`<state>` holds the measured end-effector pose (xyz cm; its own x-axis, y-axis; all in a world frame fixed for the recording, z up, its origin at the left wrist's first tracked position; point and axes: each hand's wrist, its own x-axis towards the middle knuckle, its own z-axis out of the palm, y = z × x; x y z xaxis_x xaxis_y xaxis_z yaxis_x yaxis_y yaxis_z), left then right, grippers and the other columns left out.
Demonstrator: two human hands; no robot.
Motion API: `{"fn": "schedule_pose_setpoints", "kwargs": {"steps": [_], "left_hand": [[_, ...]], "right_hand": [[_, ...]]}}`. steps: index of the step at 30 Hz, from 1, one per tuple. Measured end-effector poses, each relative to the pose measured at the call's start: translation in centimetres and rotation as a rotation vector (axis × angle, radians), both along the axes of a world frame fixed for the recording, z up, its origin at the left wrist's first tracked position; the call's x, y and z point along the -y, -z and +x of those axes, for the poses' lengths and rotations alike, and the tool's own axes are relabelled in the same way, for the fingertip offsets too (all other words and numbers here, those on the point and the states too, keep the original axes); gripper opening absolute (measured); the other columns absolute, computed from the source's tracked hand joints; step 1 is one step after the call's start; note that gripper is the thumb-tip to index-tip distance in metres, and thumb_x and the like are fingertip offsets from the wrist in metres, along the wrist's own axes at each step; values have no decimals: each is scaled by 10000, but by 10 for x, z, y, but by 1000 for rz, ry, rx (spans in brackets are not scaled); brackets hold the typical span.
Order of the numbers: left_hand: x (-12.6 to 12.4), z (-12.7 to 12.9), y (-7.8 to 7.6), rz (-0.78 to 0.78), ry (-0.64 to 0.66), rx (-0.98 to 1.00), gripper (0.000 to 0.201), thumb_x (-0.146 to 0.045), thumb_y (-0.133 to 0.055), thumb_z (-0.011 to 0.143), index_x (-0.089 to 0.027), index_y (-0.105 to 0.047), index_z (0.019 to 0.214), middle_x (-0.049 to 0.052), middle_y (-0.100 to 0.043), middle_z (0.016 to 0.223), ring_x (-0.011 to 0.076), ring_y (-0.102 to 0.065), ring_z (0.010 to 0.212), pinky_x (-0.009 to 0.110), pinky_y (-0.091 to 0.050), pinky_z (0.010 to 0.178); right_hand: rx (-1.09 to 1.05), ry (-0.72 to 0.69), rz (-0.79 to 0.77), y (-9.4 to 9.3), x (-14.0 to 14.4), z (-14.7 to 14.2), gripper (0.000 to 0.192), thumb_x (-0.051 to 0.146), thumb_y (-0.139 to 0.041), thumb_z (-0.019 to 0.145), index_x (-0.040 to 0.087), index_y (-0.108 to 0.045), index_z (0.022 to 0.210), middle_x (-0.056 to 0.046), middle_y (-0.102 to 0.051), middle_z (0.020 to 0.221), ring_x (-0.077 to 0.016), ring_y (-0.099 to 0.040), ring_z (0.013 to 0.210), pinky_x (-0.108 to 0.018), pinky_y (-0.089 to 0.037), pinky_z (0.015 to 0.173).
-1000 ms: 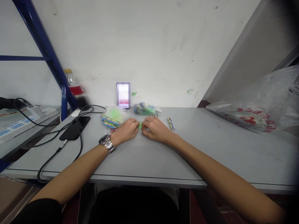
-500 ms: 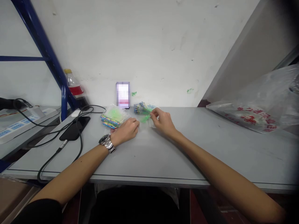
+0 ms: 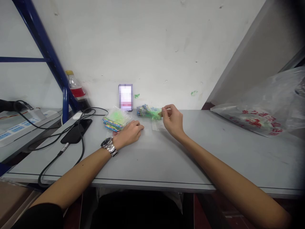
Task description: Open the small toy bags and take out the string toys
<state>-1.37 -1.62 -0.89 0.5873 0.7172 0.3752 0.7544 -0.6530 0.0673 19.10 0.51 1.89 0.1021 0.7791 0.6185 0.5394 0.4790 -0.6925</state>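
I am pinching a small green plastic packet (image 3: 156, 114) in my right hand (image 3: 172, 119) above the grey tabletop (image 3: 214, 149), beside the colourful packet stack (image 3: 146, 111); my left hand (image 3: 130, 132) is resting loosely curled, holding nothing.

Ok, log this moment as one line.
right hand: pinching small green packet, raised by packet stack | left hand: resting on table beside green bag

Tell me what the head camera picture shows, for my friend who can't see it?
A person's right hand pinches a small green packet beside a pile of packets, while the left hand, with a wristwatch, rests on a grey table. Nearby are a phone, a bottle and black cables.
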Motion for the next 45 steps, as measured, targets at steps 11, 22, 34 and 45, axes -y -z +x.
{"fn": "schedule_pose_setpoints", "kwargs": {"steps": [11,22,34,45], "left_hand": [[1,1,-2,12,-5,77,294,-136,-368,919,-148,-611,1085,104,-613,971,230,-574,978,379,-480,871],[8,8,-7,-12,32,477,329,-392,-475,953,-168,-494,1192,100,-592,1122,210,-551,1060,355,-463,909],[9,11,-8,-26,-6,524,87,-240,-509,890,-189,-489,823,22,-571,822,165,-532,812,290,-430,730],[7,10,-9,-76,-19,675,78,-163,-522,791,-183,-491,723,-5,-552,727,138,-485,688,262,-359,624]], "right_hand": [[-131,-230,8,5,-4,0,260,495,-503,881,239,-483,844,-6,-638,651,-177,-610,654,-335,-486,675],[-222,-532,-104,1,12,-15,357,583,-593,819,234,-522,827,16,-597,631,-163,-606,659,-334,-503,699],[-218,-595,-203,-1,15,-16,329,534,-638,800,215,-564,816,10,-620,624,-173,-645,663,-346,-507,726],[7,-730,-54,1,20,-11,258,274,-635,789,234,-489,998,-40,-693,887,-191,-659,823,-386,-508,810]]}}
